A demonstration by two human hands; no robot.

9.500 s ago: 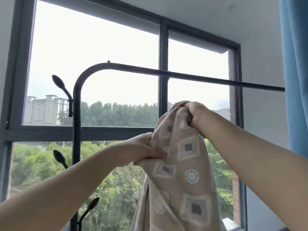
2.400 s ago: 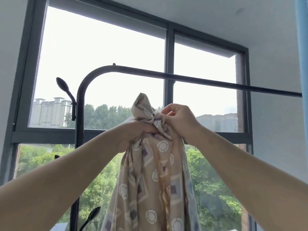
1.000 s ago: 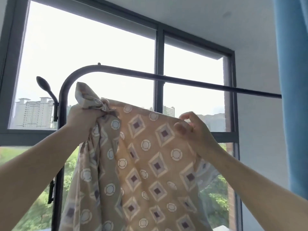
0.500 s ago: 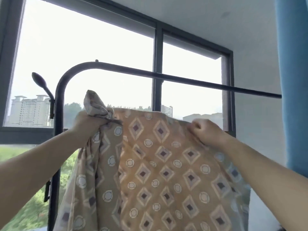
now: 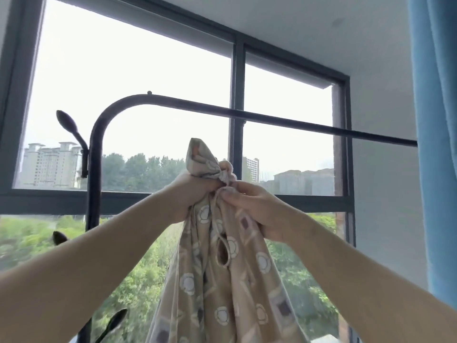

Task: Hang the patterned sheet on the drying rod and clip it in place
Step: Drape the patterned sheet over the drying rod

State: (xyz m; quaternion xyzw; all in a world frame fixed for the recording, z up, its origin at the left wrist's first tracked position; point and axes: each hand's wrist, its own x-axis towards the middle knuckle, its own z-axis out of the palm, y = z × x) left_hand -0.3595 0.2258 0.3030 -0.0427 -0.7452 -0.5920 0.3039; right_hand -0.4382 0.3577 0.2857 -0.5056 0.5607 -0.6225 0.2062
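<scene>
The patterned sheet, beige with diamonds and circles, hangs bunched in a long fold below both hands. My left hand grips its gathered top, and one corner sticks up above the fist. My right hand pinches the cloth right beside it, fingers touching the left hand. The black drying rod runs level above the hands, with a gap between it and the sheet's corner. No clip is in view.
The rod curves down into a black upright post at the left, with knobbed hooks on it. A dark-framed window lies behind. A blue curtain hangs at the right edge, next to a white wall.
Half a second ago the sheet was spread wide between my hands. My right hand has come back in beside the left, and the cloth is bunched into a narrow fold again.
</scene>
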